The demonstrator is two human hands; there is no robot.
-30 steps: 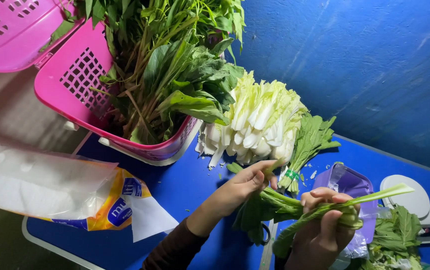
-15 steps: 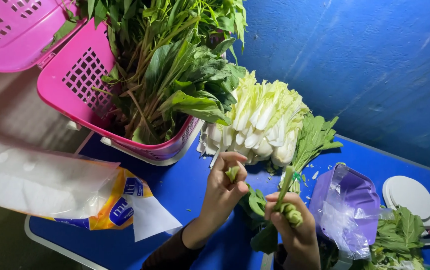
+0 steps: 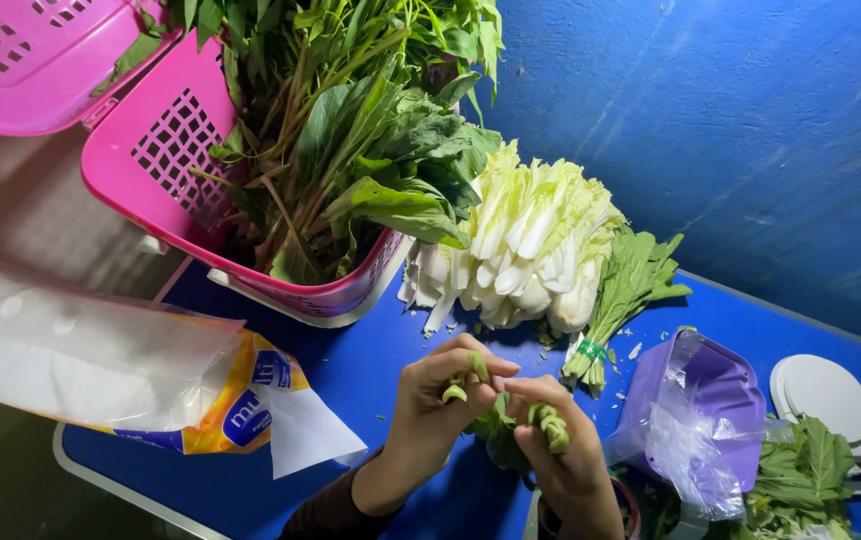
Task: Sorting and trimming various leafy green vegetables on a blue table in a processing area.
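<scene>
Over the blue surface (image 3: 381,375), each hand, left hand (image 3: 431,400) and right hand (image 3: 561,450), grips green stems (image 3: 551,425), with a basket (image 3: 166,165) of greens waiting untouched.

The basket (image 3: 166,170) is sitting far left on the table (image 3: 371,370); the cabbage (image 3: 526,245) is lying right of it, the scale (image 3: 836,410) is resting far right, and the bag (image 3: 101,365) is lying near left.

Leafy green stalks (image 3: 499,425), cut ends pale green and pointing up, dark leaves hanging down toward the blue desk (image 3: 371,370); my 2 hands grip separate stems, my fingers (image 3: 471,358) curled around them.
</scene>
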